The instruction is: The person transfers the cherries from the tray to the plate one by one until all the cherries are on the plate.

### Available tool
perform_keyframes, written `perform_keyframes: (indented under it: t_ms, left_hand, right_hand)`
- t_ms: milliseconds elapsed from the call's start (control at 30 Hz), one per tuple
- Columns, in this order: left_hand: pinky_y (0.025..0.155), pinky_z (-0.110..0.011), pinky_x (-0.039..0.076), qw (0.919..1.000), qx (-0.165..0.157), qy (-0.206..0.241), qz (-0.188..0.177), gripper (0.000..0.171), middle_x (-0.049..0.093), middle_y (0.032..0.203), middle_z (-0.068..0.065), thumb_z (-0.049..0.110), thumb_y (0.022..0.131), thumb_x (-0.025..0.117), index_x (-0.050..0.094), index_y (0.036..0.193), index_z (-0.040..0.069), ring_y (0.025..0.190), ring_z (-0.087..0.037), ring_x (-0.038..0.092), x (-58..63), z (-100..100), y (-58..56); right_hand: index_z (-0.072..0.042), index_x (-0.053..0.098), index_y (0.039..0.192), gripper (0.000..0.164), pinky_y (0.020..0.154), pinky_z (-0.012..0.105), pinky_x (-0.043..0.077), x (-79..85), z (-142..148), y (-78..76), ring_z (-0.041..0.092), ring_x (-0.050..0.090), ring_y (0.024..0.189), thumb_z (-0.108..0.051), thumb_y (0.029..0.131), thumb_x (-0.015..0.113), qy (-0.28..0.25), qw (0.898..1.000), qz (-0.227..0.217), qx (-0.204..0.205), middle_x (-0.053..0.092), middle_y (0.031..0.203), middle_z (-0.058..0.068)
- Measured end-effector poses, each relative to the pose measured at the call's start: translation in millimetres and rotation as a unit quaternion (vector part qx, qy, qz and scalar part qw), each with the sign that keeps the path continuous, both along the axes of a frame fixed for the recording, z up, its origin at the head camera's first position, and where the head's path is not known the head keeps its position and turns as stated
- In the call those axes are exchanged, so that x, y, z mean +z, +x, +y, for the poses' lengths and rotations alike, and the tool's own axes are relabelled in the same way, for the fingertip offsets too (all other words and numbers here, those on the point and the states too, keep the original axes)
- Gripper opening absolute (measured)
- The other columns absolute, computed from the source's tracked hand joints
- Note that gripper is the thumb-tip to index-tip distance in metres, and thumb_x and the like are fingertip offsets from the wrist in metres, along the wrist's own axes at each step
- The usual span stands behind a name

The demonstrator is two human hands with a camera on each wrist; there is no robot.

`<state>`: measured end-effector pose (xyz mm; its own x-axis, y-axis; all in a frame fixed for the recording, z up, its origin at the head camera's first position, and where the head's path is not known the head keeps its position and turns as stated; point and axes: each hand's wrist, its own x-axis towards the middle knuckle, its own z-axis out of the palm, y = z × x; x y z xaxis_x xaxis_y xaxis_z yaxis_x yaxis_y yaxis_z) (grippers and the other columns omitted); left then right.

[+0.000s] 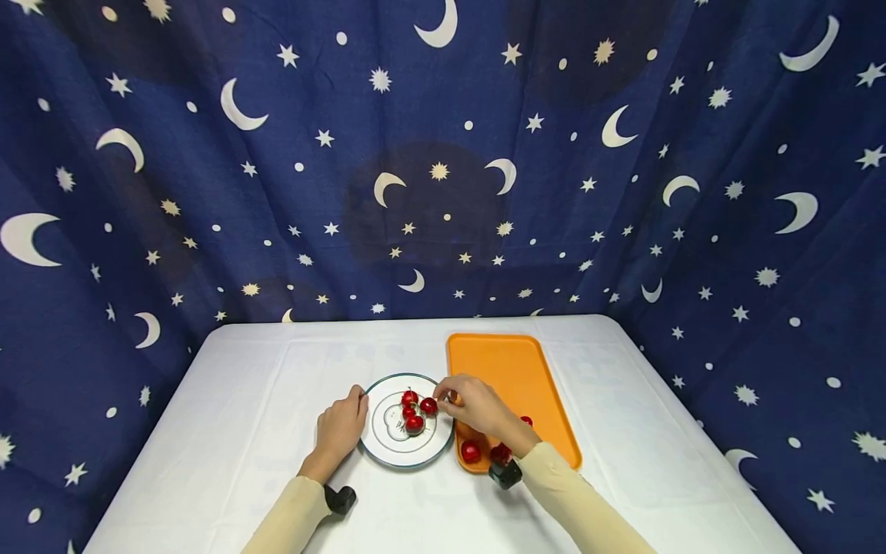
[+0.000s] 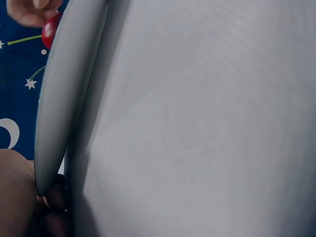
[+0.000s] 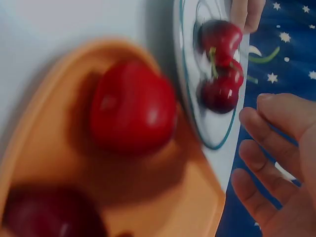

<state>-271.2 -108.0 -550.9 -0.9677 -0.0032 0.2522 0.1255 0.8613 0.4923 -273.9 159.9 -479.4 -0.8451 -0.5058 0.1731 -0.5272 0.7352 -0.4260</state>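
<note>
A white plate (image 1: 384, 448) with a dark rim stands on the table and carries several red cherries (image 1: 414, 425) with green stems. My left hand (image 1: 341, 425) grips its left rim, thumb on top and fingers underneath, as the left wrist view shows. Over the plate's right edge reaches my right hand (image 1: 477, 405), beside the rightmost cherry (image 1: 428, 405). Seen from the right wrist, the right fingers (image 3: 254, 153) are loosely bent and spread with nothing between them, their tips close to a dark cherry (image 3: 219, 94).
Right of the plate lies an orange tray (image 1: 494, 362). Near its front sit a red cherry (image 1: 471, 451) and others, partly covered by the right forearm. A white cloth covers the table (image 1: 277, 385); a dark blue curtain (image 1: 443, 100) with moons and stars hangs behind.
</note>
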Motion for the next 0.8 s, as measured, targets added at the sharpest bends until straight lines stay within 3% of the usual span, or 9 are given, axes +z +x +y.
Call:
perform_keyframes:
  t_ms: [300,500,800]
  left_hand:
    - [0.054,-0.039,0.045,1.0,-0.005,-0.003,0.004,0.018,0.07,0.074,-0.01,0.023,0.105,0.054,0.063,0.105,0.007,0.061,-0.024,0.065,2.7,0,0.6]
    - [0.053,-0.039,0.043,1.0,0.001,-0.008,0.002,0.019,0.068,0.071,-0.01,0.023,0.105,0.053,0.063,0.104,0.007,0.059,-0.025,0.063,4.7,-1,0.6]
    - [0.055,-0.041,0.044,0.9999,0.0,-0.007,-0.011,0.021,0.069,0.073,-0.01,0.024,0.106,0.052,0.064,0.106,0.007,0.061,-0.025,0.064,4.7,-1,0.7]
  right_hand:
    - [-0.015,0.074,0.104,0.009,0.079,0.028,0.053,1.3,35,2.8,0.013,0.062,0.089,-0.018,0.097,0.071,0.049,0.999,-0.011,0.008,0.074,0.099,-0.004]
    - [-0.011,0.074,0.104,0.011,0.083,0.031,0.054,4.6,52,2.9,0.019,0.064,0.089,-0.018,0.096,0.072,0.082,0.995,-0.029,0.046,0.073,0.098,0.001]
    - [-0.01,0.072,0.107,0.018,0.085,0.033,0.053,11.4,70,6.5,0.021,0.062,0.092,-0.022,0.093,0.076,0.115,0.989,-0.073,0.056,0.069,0.102,0.005]
